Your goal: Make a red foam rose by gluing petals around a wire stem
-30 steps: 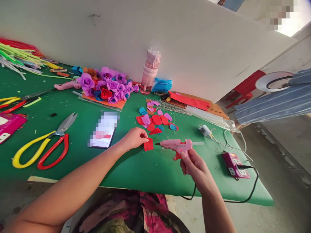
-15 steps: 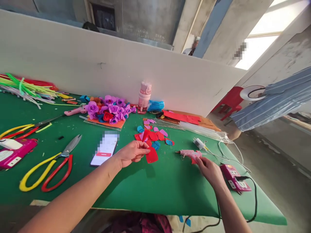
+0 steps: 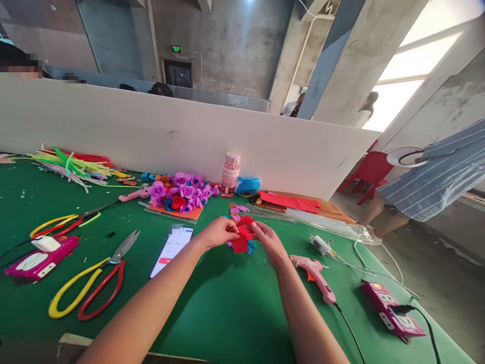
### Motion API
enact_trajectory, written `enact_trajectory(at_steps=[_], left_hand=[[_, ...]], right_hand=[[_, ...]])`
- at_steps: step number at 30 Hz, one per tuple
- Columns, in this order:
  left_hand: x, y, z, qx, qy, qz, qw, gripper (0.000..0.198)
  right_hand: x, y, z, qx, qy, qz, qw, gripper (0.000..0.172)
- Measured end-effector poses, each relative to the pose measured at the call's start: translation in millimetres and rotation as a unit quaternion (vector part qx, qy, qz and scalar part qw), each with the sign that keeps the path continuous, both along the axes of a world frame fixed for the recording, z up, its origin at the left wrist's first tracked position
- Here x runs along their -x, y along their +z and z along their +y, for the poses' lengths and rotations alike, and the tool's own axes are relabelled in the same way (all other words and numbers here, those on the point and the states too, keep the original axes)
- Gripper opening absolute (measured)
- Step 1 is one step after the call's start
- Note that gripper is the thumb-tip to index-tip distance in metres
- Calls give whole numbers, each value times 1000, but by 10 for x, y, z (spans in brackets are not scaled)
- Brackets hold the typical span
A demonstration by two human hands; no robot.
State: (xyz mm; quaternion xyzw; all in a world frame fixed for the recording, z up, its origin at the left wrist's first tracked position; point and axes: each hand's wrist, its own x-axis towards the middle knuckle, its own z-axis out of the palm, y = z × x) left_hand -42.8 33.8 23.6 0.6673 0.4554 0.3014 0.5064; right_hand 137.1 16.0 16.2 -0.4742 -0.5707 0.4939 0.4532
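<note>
My left hand (image 3: 219, 233) is closed in a pinch on a red foam-like petal (image 3: 240, 243) above the green table. My right hand (image 3: 270, 243) meets it from the other side, thumb and fingers drawn together at the red material; its fingertips partly cover the grip. Just behind lie loose petals, mostly hidden by my hands, with a blue petal (image 3: 251, 246) showing below the red. Right of my right wrist, a pink hot glue gun (image 3: 314, 273) lies on the table, untouched. Purple and red artificial roses (image 3: 182, 191) are heaped behind my left hand.
Scissors (image 3: 109, 273) and a phone (image 3: 172, 247) lie to the left, near a magenta power strip (image 3: 43, 258). A pink bottle (image 3: 230, 174) stands by the white partition (image 3: 197, 126). At right are a white charger (image 3: 320, 244), another power strip (image 3: 392, 309) and cables.
My right hand has let go of the glue gun and moved left to the red petal in my left hand. The view has tilted up, showing more of the room.
</note>
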Motion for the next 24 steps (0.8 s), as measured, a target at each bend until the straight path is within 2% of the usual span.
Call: enact_trajectory(at_steps=[3,7,11,16,24], left_hand=[[106,-23,25,25,25,-35,999,23],[217,5,-20,43,66,-41,996,22],[190,-9,-56,83,94,-48,991,24],[106,-106,-53,84,66,-38,994,23],[101,-167,-33,56,12,-25,998,22]], right_hand=[[135,-168,104,34,-37,65,997,55],[76,-405,83,53,-15,66,996,41],[-19,-525,82,59,-9,69,996,33],[-20,-473,78,74,15,58,995,33],[45,-292,-59,67,31,10,997,16]])
